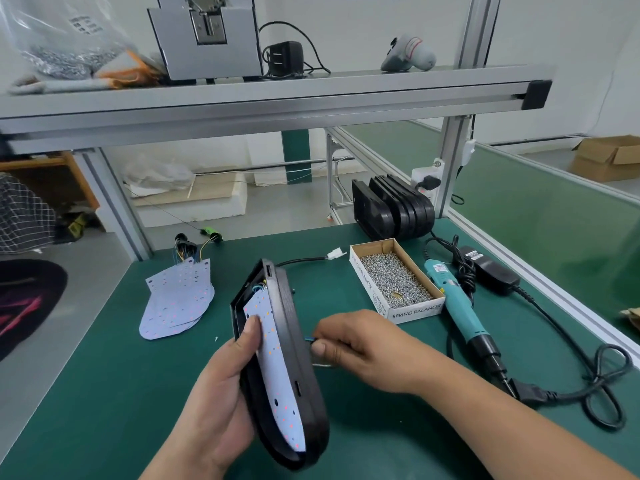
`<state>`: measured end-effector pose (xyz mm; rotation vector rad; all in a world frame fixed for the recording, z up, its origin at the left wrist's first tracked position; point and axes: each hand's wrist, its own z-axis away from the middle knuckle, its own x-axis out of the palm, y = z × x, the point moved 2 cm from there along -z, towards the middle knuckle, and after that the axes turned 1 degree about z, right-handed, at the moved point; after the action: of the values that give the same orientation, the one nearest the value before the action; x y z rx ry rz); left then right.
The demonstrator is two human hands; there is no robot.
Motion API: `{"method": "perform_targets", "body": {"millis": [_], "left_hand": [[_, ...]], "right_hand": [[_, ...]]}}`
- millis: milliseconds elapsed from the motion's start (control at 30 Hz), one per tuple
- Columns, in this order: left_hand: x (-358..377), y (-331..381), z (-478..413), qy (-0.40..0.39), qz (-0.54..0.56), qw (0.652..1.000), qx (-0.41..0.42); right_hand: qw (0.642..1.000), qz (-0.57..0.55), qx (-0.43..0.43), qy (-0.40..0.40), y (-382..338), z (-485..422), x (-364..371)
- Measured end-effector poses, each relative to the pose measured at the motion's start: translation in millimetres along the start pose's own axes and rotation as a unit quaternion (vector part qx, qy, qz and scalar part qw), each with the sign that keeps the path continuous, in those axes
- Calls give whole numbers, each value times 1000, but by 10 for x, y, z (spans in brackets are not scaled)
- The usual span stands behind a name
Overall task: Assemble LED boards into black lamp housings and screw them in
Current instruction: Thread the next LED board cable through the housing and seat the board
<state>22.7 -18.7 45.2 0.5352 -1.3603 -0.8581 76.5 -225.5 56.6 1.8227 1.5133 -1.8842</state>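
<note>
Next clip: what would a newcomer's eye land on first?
At centre the left hand grips a black lamp housing on edge, a white LED board inside, while the right hand pinches a blue wire beside it. Right of them lie a box of screws and a teal screwdriver.

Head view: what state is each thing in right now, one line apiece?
Black plastic lamp housing, tilted on edge, in hand.
White LED board, lying inside the housing.
Left-hand grip, holds the housing, thumb on the board.
Right-hand grip, pinches a thin blue wire beside the housing.
Teal electric screwdriver, lying idle on the green mat.
Cardboard screw box, open, nearly full.
</note>
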Motion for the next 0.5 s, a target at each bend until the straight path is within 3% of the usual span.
{"method": "perform_targets", "body": {"millis": [200,500], "left_hand": [[-20,-32,-21,13,13,999,-46],[-71,31,14,-78,13,991,-106]], "right_hand": [[998,35,18,45,3,-27,1],[998,-17,24,58,60,-2,0]]}}
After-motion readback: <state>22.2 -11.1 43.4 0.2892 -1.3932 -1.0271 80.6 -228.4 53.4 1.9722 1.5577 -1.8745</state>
